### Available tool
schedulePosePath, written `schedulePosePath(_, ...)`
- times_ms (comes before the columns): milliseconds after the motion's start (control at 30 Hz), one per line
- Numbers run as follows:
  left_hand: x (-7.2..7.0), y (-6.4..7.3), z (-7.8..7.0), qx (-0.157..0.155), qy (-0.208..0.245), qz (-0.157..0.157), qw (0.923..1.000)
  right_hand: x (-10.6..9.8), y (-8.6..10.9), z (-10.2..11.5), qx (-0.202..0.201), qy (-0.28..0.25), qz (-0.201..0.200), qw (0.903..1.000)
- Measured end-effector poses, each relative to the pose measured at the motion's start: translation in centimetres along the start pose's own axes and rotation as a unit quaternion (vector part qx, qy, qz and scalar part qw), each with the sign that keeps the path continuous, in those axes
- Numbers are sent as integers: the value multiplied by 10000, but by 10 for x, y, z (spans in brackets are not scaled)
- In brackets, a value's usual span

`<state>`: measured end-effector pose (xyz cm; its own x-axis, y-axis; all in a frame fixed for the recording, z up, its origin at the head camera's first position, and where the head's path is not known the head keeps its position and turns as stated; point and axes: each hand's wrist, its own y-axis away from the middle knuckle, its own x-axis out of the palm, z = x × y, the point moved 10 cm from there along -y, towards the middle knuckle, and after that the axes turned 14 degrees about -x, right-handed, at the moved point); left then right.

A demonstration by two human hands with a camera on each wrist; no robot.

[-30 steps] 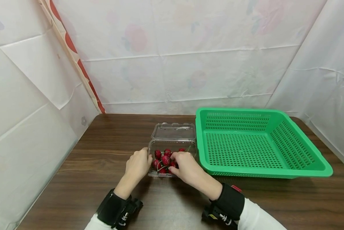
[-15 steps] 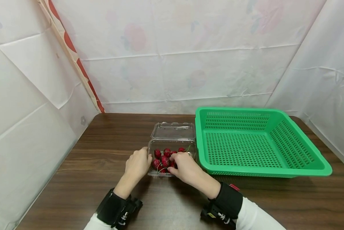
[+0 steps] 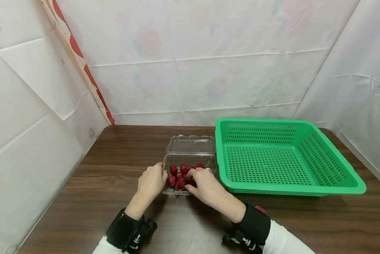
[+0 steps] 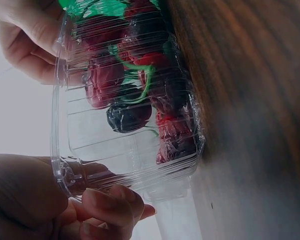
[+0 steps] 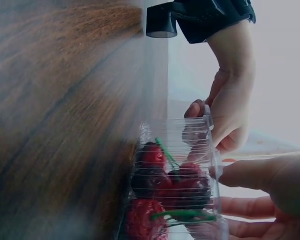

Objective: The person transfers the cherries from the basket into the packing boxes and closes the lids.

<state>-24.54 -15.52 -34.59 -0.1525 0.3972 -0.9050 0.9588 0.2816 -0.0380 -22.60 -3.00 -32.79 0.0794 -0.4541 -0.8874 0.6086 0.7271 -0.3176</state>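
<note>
A clear plastic clamshell box [image 3: 190,159] stands on the brown table, its lid [image 3: 192,144] folded back. Several dark red cherries [image 3: 172,181] lie inside, some with green stems. My left hand [image 3: 152,180] grips the box's left wall, with thumb and curled fingers on either side of the rim in the left wrist view. My right hand [image 3: 206,183] reaches over the box's right side, its thumb and fingers spread around cherries. In the right wrist view the right-hand fingers [image 5: 289,185] cross the rim. Whether they pinch a cherry I cannot tell.
Close against the box's right side is a large green perforated basket [image 3: 269,188]. Dark wood-grain table [image 3: 113,169] extends to the left and in front. White patterned sheets [image 3: 193,70] enclose the back and sides.
A cherry near the middle of the box has shifted forward and slightly left beside the right fingers, exposing another behind it. Left hand, box and basket stay practically in place.
</note>
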Motion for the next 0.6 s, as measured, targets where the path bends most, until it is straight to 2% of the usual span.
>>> schedulePosePath(233,-1,0,1,21,-33,-79,10000,-14,5,11,-195,75,-388,9990)
schedulePosePath(433,-2,1,2,58,-72,-1,10000,-30,14,21,-460,-192,-975,9940)
schedulePosePath(600,-6,3,6,65,-183,-9,9998,-38,28,23,-561,-386,-1219,9902)
